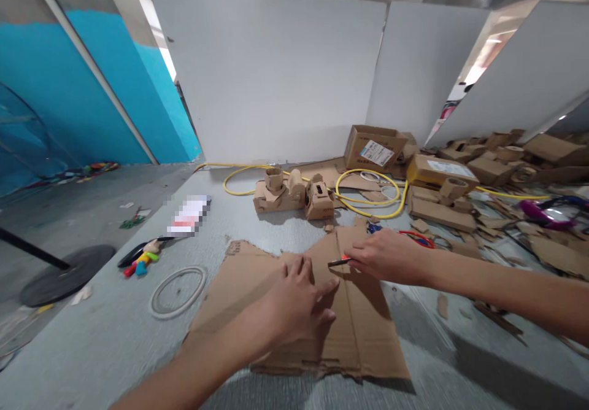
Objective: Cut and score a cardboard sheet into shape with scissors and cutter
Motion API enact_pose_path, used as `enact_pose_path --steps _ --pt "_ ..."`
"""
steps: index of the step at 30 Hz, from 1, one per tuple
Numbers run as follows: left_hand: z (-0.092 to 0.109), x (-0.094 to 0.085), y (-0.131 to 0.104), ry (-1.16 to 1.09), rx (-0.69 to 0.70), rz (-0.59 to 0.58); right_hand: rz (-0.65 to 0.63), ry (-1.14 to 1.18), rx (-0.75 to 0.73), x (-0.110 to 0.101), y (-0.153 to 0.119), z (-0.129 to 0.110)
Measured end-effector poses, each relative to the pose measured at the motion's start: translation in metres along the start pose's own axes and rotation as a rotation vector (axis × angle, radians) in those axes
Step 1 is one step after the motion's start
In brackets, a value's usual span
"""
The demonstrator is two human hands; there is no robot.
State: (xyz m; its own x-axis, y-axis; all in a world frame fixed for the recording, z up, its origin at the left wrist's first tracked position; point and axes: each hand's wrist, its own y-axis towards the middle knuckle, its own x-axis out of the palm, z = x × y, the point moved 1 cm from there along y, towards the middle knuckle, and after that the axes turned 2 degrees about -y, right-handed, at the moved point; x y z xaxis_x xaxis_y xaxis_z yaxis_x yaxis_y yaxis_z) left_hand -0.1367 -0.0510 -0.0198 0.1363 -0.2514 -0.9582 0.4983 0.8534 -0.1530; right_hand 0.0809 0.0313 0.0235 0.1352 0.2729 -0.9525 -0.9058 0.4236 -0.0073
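A flat, torn-edged sheet of brown cardboard point(375, 330) lies on the grey surface in front of me. My left hand point(297, 302) rests on its middle with fingers spread, holding nothing. On the right part of the sheet, my right hand point(380, 255) is closed around a slim utility knife point(339, 262) with a dark blade and a bit of orange-red showing. The knife points left, just beyond my left fingertips. Whether its tip touches the cardboard I cannot tell. Fold lines run down the sheet, and its lower edge is ragged.
Cardboard models point(278, 195) stand behind the sheet, near a looped yellow hose point(340, 192) and an open carton point(372, 147). Cardboard scraps point(552, 247) pile up on the right. To the left lie a white ring point(156, 305) and a colourful toy point(143, 259).
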Motion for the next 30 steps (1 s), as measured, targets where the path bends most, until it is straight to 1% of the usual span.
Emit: enact_pose_path --steps 5,9,14,20,24,30 --pt "0.002 -0.004 -0.001 -0.002 -0.004 -0.005 0.019 -0.02 -0.023 0.001 0.001 0.0" --pt "0.003 -0.004 -0.003 0.009 -0.005 -0.009 0.034 -0.02 -0.013 0.002 0.0 0.0" --pt "0.001 -0.001 -0.003 0.008 -0.003 0.007 0.013 -0.018 -0.006 0.002 0.002 0.0" --pt "0.001 -0.001 -0.002 0.016 0.0 -0.003 -0.066 -0.011 -0.041 -0.001 0.012 -0.003" --pt "0.003 -0.005 -0.002 0.008 -0.002 -0.013 -0.054 0.001 -0.057 -0.004 0.014 -0.001" --pt "0.003 -0.006 -0.004 -0.014 -0.021 -0.032 -0.046 0.011 -0.085 -0.003 0.009 0.005"
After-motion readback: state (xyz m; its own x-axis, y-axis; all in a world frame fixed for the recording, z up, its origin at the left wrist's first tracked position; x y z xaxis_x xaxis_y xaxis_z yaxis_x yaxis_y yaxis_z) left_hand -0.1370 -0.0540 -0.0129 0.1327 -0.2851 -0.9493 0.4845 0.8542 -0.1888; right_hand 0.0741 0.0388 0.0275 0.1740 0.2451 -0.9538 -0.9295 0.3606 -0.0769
